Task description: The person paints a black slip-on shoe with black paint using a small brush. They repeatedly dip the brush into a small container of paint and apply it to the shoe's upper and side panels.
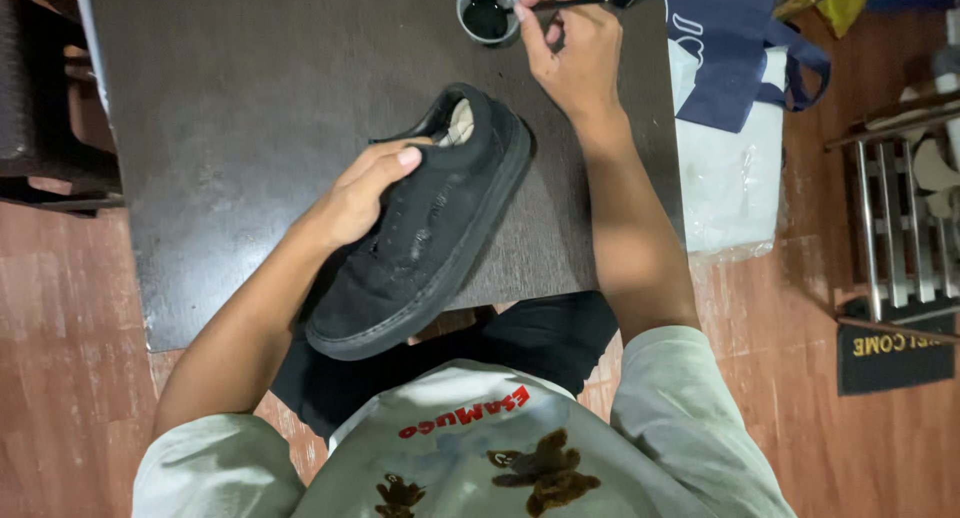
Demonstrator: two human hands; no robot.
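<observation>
We find the left hand [362, 193] gripping the shoe [425, 228] sole-outward over the table [250, 108], steadying it, while the right hand [565, 48] pinches a brush [560, 4] dipped into the pot [487, 12].

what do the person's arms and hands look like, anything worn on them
Both arms are bare from the short sleeves down. The sleeves are pale grey-white and loose, ending above the elbows. The left hand and right hand are bare: no gloves, and no rings, watch or bands that can be seen. The right hand has dark smudges on its fingers.
</observation>
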